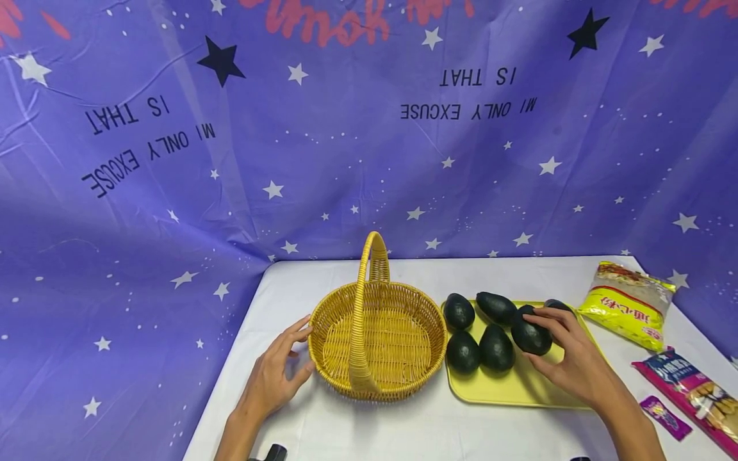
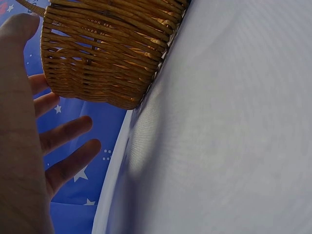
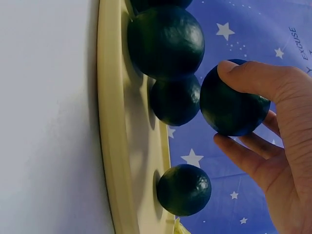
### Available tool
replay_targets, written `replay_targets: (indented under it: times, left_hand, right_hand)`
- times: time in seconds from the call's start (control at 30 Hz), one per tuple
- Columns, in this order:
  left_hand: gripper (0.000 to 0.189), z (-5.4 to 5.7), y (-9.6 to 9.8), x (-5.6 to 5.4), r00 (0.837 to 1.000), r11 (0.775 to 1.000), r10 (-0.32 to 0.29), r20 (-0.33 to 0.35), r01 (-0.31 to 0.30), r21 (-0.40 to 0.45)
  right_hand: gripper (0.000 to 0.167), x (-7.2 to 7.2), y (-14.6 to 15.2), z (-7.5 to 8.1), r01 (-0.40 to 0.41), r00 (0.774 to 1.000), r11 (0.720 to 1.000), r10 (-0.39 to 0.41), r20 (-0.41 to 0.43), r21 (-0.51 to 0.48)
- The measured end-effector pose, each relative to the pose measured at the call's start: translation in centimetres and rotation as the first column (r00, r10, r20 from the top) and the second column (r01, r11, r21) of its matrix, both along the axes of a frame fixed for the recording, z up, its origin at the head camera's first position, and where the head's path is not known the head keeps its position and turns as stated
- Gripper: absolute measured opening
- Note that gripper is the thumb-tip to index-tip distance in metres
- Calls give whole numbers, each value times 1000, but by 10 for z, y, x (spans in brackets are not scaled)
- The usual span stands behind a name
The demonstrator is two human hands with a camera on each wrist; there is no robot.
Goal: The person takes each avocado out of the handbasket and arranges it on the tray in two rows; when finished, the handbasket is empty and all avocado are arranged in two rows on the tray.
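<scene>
A dark green avocado (image 1: pixel 531 330) is pinched between the thumb and fingers of my right hand (image 1: pixel 573 358). In the right wrist view this avocado (image 3: pixel 231 105) is up off the yellow tray (image 3: pixel 109 122). Several more avocados (image 1: pixel 463 352) lie on the tray, mostly on its left half, and one (image 3: pixel 184 190) sits apart behind my right hand. To the left stands a round wicker basket (image 1: pixel 377 388) with a tall arched handle, and no fruit shows inside. My left hand (image 1: pixel 275 378) is at the basket's left rim, fingers spread and relaxed, fingertips right at the weave.
A yellow food bag (image 1: pixel 625 307) lies at the back right of the white table (image 1: pixel 415 429). In front of it are a pink and blue packet (image 1: pixel 692 397) and a small purple sachet (image 1: pixel 665 417). A purple star-printed cloth (image 1: pixel 369 141) hangs behind the table.
</scene>
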State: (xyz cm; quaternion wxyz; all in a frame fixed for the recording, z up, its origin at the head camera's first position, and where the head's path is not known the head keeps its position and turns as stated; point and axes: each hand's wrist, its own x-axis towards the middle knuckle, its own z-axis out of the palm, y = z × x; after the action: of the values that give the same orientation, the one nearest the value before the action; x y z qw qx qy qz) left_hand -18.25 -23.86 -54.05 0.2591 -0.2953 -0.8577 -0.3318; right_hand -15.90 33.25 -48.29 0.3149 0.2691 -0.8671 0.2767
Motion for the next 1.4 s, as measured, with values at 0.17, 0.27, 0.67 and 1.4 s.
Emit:
replay_targets:
  times: [0.17,0.27,0.67,1.4]
  left_hand:
    - [63,1,0,0,1000,1000,-1,-1,1,-2]
    - [64,2,1,0,1000,1000,1,3,-1,-1]
    - [64,4,1,-1,1000,1000,3,3,-3,-1]
    - [63,1,0,1,1000,1000,16,26,-15,-11]
  right_hand:
    - [74,2,4,-4,0,1000,1000,0,22,-5]
    - [75,3,6,-6,2,1000,1000,-2,27,-6]
    - [77,7,13,-15,36,999,999,-36,31,9]
    - [84,16,14,-27,90,989,996,-91,117,15]
